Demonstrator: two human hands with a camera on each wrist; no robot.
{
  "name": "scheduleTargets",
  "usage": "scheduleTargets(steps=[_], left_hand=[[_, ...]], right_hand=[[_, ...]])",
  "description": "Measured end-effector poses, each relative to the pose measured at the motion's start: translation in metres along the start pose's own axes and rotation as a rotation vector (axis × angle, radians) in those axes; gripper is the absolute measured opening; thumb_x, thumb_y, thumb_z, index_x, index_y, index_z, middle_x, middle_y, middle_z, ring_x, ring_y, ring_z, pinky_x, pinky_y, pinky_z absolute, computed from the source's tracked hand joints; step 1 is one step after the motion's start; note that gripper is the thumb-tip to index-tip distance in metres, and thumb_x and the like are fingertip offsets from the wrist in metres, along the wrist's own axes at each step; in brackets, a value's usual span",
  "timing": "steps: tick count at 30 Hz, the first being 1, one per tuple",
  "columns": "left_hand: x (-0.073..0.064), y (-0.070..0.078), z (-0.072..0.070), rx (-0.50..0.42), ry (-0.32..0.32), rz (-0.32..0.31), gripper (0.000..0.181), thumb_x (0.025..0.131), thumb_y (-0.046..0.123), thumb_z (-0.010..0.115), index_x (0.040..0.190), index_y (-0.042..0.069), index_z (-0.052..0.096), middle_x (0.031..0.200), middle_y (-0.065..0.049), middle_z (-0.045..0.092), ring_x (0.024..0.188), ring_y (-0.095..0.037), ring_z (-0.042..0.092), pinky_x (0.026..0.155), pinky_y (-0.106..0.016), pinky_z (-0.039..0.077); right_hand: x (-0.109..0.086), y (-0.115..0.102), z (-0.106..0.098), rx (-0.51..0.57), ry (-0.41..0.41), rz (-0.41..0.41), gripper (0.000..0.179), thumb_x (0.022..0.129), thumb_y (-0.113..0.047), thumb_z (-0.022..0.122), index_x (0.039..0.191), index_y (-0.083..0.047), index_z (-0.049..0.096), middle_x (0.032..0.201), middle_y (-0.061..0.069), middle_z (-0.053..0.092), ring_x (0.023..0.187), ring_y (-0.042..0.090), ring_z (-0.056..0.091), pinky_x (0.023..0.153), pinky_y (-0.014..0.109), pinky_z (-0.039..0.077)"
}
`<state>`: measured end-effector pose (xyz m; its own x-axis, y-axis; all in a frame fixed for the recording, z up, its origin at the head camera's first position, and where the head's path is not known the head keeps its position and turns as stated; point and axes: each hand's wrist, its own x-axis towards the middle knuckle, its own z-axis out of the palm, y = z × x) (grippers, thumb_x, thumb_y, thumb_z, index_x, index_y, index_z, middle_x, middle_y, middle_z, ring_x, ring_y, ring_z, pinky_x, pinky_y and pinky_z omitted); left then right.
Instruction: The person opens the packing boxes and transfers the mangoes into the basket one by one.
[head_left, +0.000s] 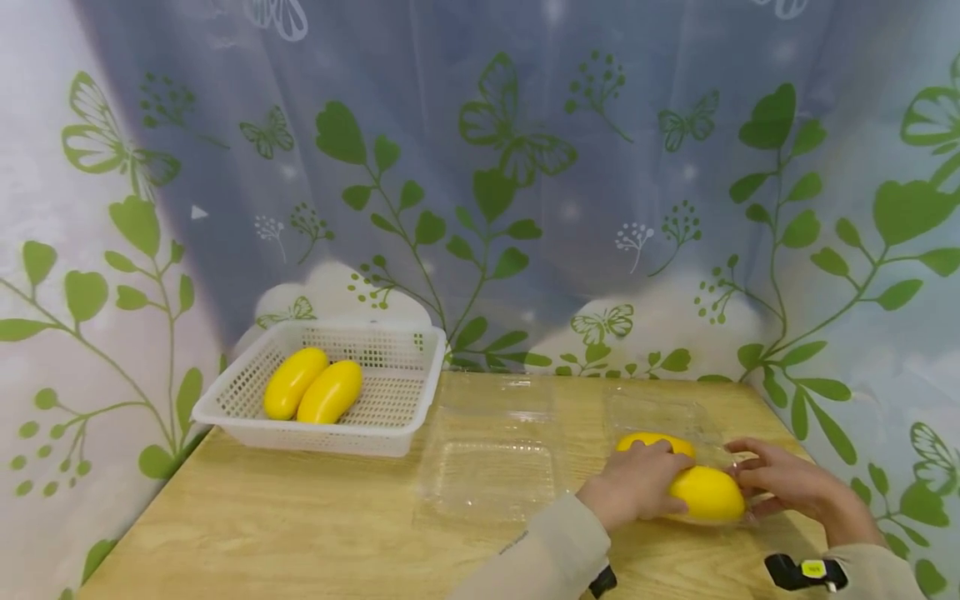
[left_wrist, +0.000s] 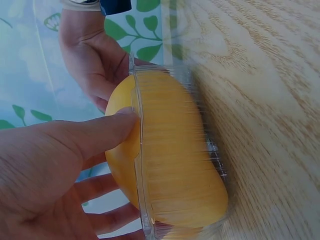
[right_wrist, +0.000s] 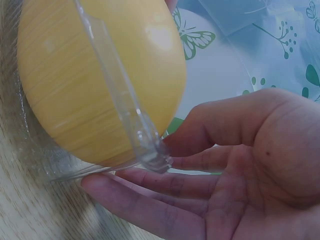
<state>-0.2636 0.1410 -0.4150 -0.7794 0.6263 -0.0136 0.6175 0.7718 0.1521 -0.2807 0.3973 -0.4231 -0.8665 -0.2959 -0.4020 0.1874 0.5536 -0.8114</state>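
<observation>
A clear plastic clamshell box (left_wrist: 172,145) at the right of the table holds two yellow mangoes, a near mango (head_left: 707,493) and a far mango (head_left: 654,442). My left hand (head_left: 637,487) reaches over the box's left side and holds the near mango, its thumb (left_wrist: 112,132) lying across the rim and the fruit. Across from it, my right hand (head_left: 795,483) grips a corner of the box, with the index finger (right_wrist: 135,205) under the corner and the thumb at the rim. The raised clear lid (head_left: 660,412) stands behind the fruit.
At the back left, a white plastic basket (head_left: 247,429) holds two more mangoes (head_left: 330,393). Between basket and hands, another clear clamshell box (head_left: 491,479) lies with its lid open on the wooden table (head_left: 300,517). A leaf-patterned curtain (head_left: 450,167) hangs behind.
</observation>
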Motion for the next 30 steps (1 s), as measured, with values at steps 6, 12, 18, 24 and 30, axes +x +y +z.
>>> scheduleTargets(steps=[6, 12, 18, 24, 30], left_hand=[[-0.0005, 0.0012, -0.0009, 0.000, -0.005, 0.015, 0.056, 0.094, 0.050, 0.072, 0.147, 0.043, 0.052, 0.141, 0.022, 0.057, 0.114, -0.004, 0.056, 0.094, -0.024, 0.048], [-0.0015, 0.0012, 0.0005, -0.010, 0.011, 0.034, 0.055, 0.094, 0.047, 0.073, 0.145, 0.039, 0.055, 0.140, 0.020, 0.059, 0.112, -0.004, 0.055, 0.093, -0.020, 0.048], [0.0018, 0.0016, 0.0021, -0.020, 0.003, 0.049, 0.055, 0.095, 0.045, 0.073, 0.146, 0.039, 0.053, 0.139, 0.019, 0.058, 0.111, -0.004, 0.054, 0.092, -0.019, 0.047], [0.0051, 0.0015, 0.0035, -0.022, -0.039, 0.064, 0.060, 0.097, 0.043, 0.070, 0.151, 0.045, 0.044, 0.143, 0.017, 0.053, 0.112, -0.006, 0.051, 0.092, -0.022, 0.048], [0.0065, -0.0005, 0.0048, -0.016, -0.063, 0.088, 0.059, 0.099, 0.042, 0.067, 0.152, 0.045, 0.041, 0.144, 0.014, 0.050, 0.112, -0.008, 0.048, 0.089, -0.024, 0.048]], right_hand=[[-0.0003, 0.0029, -0.0011, 0.007, -0.015, -0.012, 0.074, 0.104, -0.010, 0.050, 0.154, 0.017, 0.004, 0.150, 0.050, 0.029, 0.112, 0.030, 0.069, 0.081, 0.042, 0.064], [-0.0002, 0.0040, -0.0013, 0.013, -0.026, -0.024, 0.075, 0.105, -0.012, 0.052, 0.154, 0.018, 0.004, 0.149, 0.050, 0.029, 0.110, 0.029, 0.070, 0.081, 0.042, 0.064], [-0.0001, 0.0045, -0.0028, 0.007, -0.019, -0.022, 0.075, 0.105, -0.013, 0.054, 0.153, 0.018, 0.005, 0.148, 0.050, 0.030, 0.109, 0.028, 0.070, 0.080, 0.042, 0.064], [0.0004, 0.0053, -0.0037, 0.004, -0.013, -0.028, 0.074, 0.105, -0.012, 0.053, 0.153, 0.018, 0.006, 0.148, 0.050, 0.031, 0.109, 0.029, 0.070, 0.080, 0.041, 0.064], [0.0004, 0.0026, -0.0005, 0.007, 0.006, -0.016, 0.073, 0.103, -0.011, 0.053, 0.154, 0.017, 0.007, 0.148, 0.050, 0.031, 0.108, 0.028, 0.070, 0.079, 0.041, 0.064]])
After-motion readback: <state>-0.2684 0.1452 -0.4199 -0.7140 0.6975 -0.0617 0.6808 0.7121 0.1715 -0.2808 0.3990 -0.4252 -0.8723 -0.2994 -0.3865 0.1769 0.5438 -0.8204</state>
